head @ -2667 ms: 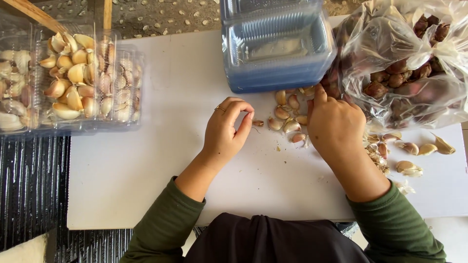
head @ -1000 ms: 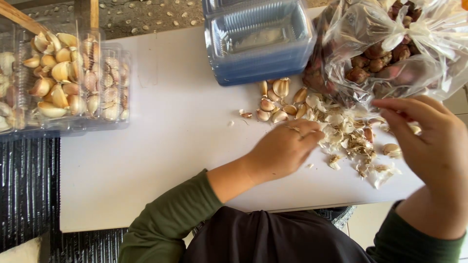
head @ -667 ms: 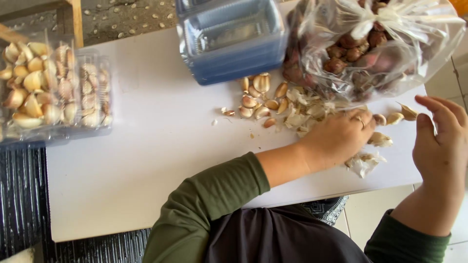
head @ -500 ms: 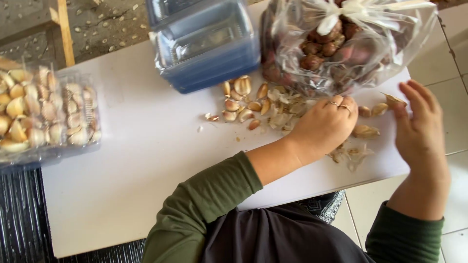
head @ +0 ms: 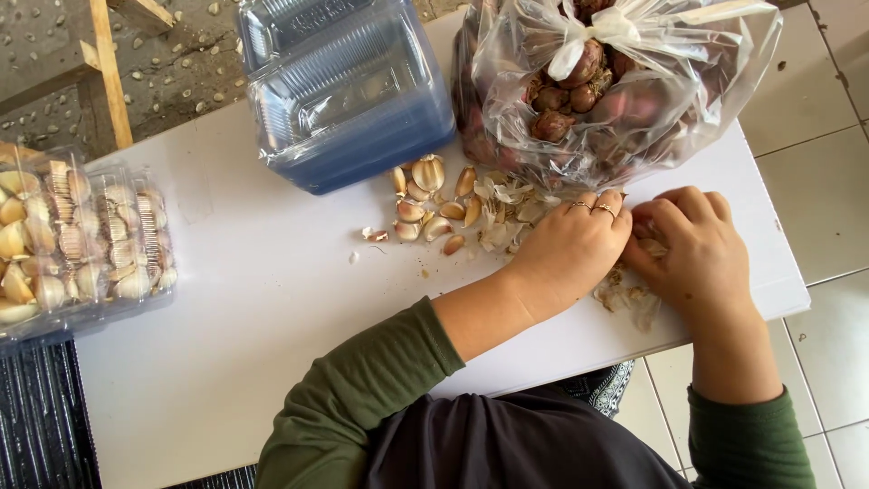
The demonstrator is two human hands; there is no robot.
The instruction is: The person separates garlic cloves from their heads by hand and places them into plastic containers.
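My left hand (head: 566, 249), with two rings, lies knuckles up on the white table (head: 226, 326), its fingertips against my right hand (head: 697, 249). The right hand's fingers curl around a pale garlic piece (head: 648, 237) between the two hands. What lies under the left palm is hidden. Loose garlic cloves (head: 433, 210) and papery skins (head: 631, 299) are scattered around both hands. Just beyond the fingers stands a tied clear plastic bag (head: 625, 91) full of reddish bulbs.
A stack of clear plastic containers (head: 348, 100) stands at the table's far edge. Lidded clear boxes of garlic cloves (head: 77, 244) sit at the left. The table's right edge (head: 787, 263) is close to my right hand, with tiled floor (head: 833, 181) beyond.
The view has swung right. My left hand slid right across the cloves toward the bag. My right hand came down from the table's edge and now meets the left one.
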